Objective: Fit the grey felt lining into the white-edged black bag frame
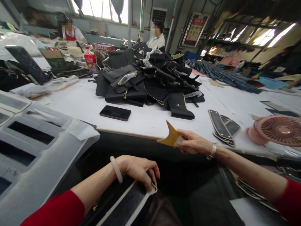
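Observation:
My left hand is closed over the near corner of a black bag piece with pale edges, low in front of my lap. Its thumb presses on the corner. Out over the table's front edge, my right hand grips a yellow scraper-like piece with a notched end and a whitish grip. The two hands are apart, and the yellow piece does not touch the bag piece. Black flaps with rivets lie on the table beyond my right wrist.
A heap of black handbags covers the white table's middle. A phone lies before it, a pink fan at right. A grey plastic crate stands at left. A red bottle is behind. Several people sit farther back.

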`<state>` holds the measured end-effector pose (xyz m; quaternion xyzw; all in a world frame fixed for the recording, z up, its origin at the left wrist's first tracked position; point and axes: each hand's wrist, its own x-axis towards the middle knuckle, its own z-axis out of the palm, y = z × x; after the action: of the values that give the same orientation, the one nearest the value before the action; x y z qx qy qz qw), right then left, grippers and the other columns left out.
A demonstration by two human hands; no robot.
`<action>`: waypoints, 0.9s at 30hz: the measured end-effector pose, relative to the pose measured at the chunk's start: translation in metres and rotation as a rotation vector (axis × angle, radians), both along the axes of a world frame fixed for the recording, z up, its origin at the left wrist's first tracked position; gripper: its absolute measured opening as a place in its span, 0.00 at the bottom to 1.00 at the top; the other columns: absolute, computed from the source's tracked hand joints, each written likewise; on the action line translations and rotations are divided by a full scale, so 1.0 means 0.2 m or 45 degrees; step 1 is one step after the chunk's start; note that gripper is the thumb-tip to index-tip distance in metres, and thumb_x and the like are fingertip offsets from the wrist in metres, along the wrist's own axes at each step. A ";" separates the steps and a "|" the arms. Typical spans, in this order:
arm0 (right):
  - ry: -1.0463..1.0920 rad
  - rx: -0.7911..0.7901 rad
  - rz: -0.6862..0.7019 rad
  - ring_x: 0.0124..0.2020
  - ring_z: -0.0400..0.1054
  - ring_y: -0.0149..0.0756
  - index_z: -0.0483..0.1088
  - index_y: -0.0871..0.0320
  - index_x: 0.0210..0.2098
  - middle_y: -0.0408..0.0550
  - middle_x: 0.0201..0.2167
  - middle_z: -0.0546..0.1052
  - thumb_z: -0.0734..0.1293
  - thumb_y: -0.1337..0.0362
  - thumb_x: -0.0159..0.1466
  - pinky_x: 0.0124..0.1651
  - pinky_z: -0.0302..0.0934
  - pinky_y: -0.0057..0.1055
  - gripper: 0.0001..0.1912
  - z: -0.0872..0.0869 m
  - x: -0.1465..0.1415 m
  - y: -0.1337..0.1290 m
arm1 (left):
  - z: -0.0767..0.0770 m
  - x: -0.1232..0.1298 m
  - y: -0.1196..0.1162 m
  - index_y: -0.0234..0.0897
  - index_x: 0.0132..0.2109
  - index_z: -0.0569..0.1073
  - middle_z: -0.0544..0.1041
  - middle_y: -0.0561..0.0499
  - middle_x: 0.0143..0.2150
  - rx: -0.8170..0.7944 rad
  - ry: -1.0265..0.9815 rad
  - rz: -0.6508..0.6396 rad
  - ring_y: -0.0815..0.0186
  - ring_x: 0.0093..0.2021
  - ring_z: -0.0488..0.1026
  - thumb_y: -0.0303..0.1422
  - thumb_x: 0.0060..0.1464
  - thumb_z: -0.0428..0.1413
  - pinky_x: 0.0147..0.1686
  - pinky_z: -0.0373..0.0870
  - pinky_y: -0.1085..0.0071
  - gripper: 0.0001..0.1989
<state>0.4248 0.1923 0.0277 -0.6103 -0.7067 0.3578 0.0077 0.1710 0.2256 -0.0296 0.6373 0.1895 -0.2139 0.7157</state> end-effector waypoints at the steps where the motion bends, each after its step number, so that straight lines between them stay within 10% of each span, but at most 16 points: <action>1: 0.125 -0.165 -0.028 0.23 0.70 0.31 0.61 0.60 0.51 0.46 0.31 0.76 0.55 0.58 0.67 0.25 0.65 0.26 0.17 0.01 0.00 -0.08 | 0.00 0.00 0.00 0.38 0.43 0.67 0.79 0.50 0.40 0.004 -0.007 0.009 0.64 0.37 0.74 0.31 0.32 0.68 0.36 0.68 0.70 0.28; 5: 0.474 -0.693 -0.295 0.13 0.57 0.24 0.65 0.60 0.36 0.39 0.19 0.68 0.61 0.48 0.62 0.15 0.55 0.20 0.19 -0.05 -0.10 -0.37 | 0.01 -0.02 -0.01 0.36 0.49 0.67 0.80 0.46 0.45 0.052 -0.039 0.060 0.62 0.37 0.75 0.31 0.37 0.66 0.37 0.69 0.68 0.29; 27: 0.341 -0.667 -0.357 0.12 0.57 0.25 0.63 0.57 0.31 0.37 0.16 0.64 0.60 0.58 0.65 0.11 0.49 0.18 0.10 -0.11 -0.39 -0.48 | 0.08 -0.04 0.00 0.37 0.61 0.66 0.76 0.50 0.39 0.364 0.010 0.032 0.59 0.39 0.74 0.33 0.41 0.63 0.35 0.69 0.71 0.38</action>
<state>0.3459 0.0969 0.0054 -0.6306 -0.4923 0.5999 -0.0076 0.1624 0.2251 -0.0139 0.7294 0.2289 -0.1782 0.6195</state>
